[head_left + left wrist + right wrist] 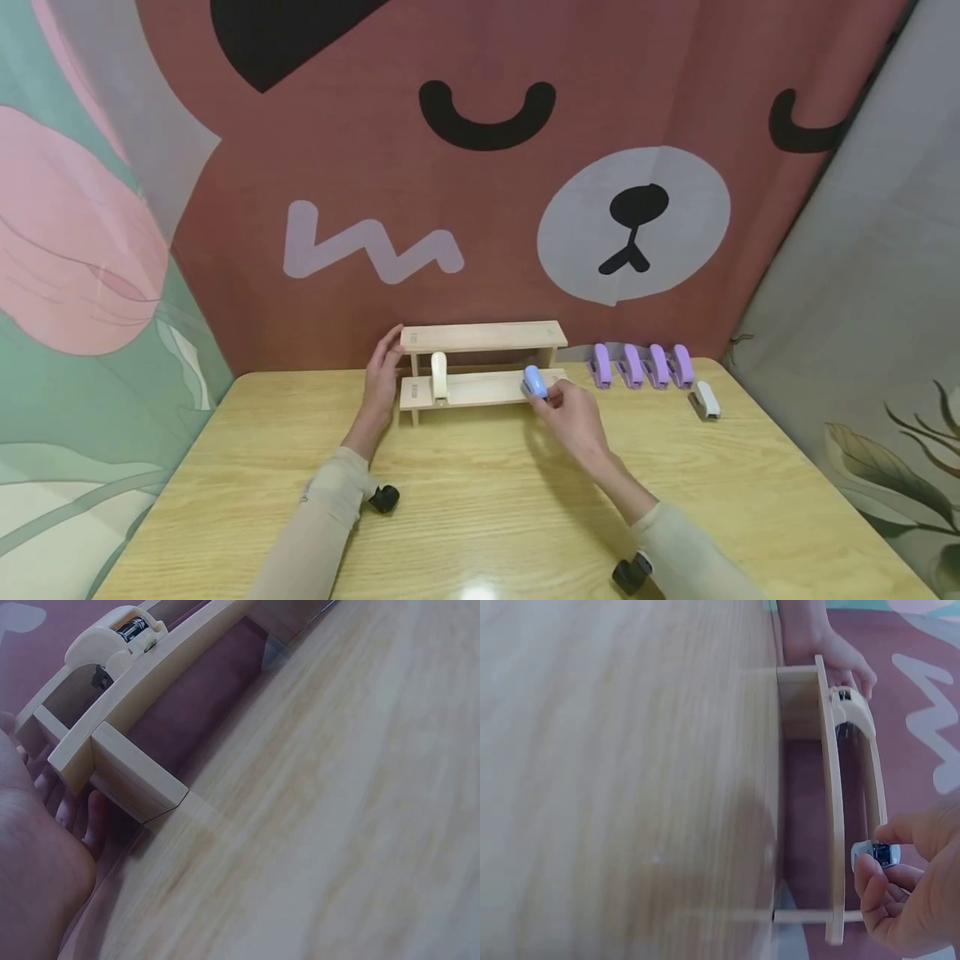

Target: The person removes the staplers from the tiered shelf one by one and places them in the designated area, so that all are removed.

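Observation:
A two-step wooden rack (pixel 480 392) stands at the back of the table. On its lower step, towards the left, a cream mini stapler (pixel 439 377) sits with its narrow end facing front. My right hand (pixel 573 414) pinches a blue mini stapler (pixel 534 382) between thumb and fingers at the right part of that step; whether it touches the wood I cannot tell. In the right wrist view the blue stapler's (pixel 877 853) front end shows between the fingertips. My left hand (pixel 381 379) rests against the rack's left end, its fingers (pixel 46 784) extended along the side.
Several purple mini staplers (pixel 632 367) stand in a row right of the rack. A white stapler (pixel 706 401) lies nearer the table's right edge. A curtain (pixel 480 183) with a bear print hangs directly behind the table (pixel 480 492).

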`<state>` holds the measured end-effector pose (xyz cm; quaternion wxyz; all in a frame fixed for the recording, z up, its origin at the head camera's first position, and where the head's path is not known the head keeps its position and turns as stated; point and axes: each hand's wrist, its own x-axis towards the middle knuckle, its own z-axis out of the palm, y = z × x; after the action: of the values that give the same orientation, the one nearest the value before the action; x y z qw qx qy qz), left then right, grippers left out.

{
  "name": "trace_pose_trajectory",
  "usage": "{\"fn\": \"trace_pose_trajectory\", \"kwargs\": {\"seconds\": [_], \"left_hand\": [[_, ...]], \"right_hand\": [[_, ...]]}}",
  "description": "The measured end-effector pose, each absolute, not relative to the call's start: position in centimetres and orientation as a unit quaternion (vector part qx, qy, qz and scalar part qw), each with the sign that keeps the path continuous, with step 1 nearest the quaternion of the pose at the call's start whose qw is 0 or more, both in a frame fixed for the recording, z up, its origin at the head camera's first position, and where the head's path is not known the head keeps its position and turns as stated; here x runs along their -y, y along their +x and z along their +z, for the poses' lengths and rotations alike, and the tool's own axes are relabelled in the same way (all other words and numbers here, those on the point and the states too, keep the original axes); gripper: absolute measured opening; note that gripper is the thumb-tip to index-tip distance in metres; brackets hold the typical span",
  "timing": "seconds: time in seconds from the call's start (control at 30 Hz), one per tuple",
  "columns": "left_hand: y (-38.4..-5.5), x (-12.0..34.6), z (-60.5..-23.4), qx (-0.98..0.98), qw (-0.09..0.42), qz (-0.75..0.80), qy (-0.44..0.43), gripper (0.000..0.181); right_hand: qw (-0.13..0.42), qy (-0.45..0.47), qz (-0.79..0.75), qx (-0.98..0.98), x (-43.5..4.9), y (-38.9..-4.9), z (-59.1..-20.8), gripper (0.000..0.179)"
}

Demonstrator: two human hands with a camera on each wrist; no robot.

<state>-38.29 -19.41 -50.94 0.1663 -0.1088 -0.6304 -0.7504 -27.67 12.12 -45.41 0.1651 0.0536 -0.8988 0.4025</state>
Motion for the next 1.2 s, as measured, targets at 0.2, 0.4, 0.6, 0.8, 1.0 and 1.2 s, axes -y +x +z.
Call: {"fn": "trace_pose_trajectory", "kwargs": {"seconds": [0.2,0.4,0.6,0.8,1.0,1.2], "left_hand": [[-38.2,19.6,-50.9,0.635,0.163,-0.748,-0.105,0.045],[-38.2,19.9,-50.9,0.644,0.159,-0.741,-0.103,0.047],[-38.4,20.0,-51.0,0.633,0.148,-0.751,-0.112,0.047],[-37.6,19.8,-50.0,0.634,0.138,-0.752,-0.117,0.048],[-36.0,19.5,-48.3,0.649,0.135,-0.741,-0.109,0.048],[-36.8,19.7,-48.9,0.639,0.137,-0.748,-0.116,0.047]], "right_hand": [[0.193,0.046,0.393,0.898,-14.4,-27.4,-45.8,0.020],[0.184,0.030,0.409,0.893,-16.6,-27.3,-46.0,0.017],[0.167,-0.001,0.414,0.895,-19.0,-27.3,-46.1,0.015],[0.150,-0.030,0.421,0.894,-21.4,-27.3,-46.4,0.017],[0.161,-0.054,0.392,0.904,-23.7,-27.6,-46.5,0.019],[0.169,-0.078,0.375,0.908,-25.9,-27.8,-47.0,0.022]]}}
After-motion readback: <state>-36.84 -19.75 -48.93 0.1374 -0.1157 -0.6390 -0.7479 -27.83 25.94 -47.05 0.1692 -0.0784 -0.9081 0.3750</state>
